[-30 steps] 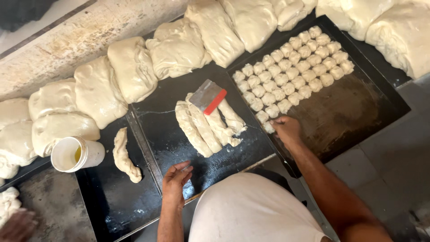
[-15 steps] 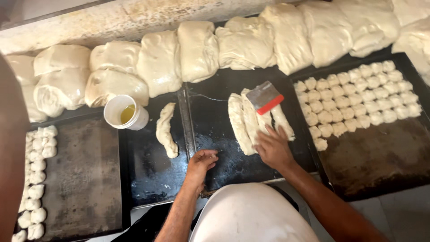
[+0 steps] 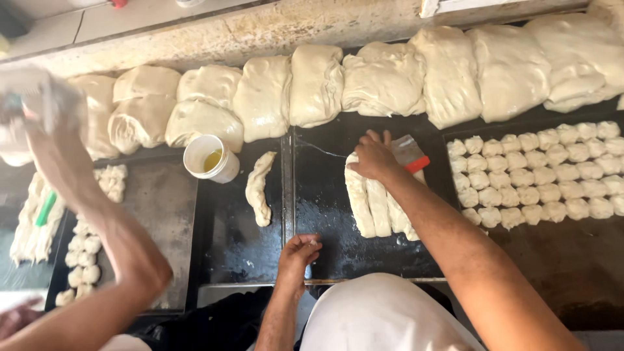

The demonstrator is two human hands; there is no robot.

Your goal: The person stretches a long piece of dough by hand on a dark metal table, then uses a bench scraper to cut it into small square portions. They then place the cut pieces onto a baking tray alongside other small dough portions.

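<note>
The right hand (image 3: pixel 374 158) presses flat, fingers spread, on pale dough strips (image 3: pixel 376 205) beside the red-handled metal scraper (image 3: pixel 411 155); the left hand (image 3: pixel 299 250), loosely curled and holding nothing, rests near the dark tray's front edge (image 3: pixel 338 281).

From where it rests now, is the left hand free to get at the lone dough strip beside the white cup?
Probably yes: the left hand rests on the dark tray, with only bare tray between it and the lone dough strip. The white cup stands aside.

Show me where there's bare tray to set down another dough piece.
Bare dark tray lies between the single dough strip and the strips under the right hand, above the left hand. More below the dough balls on the right tray. The back row of big dough slabs is packed.
</note>
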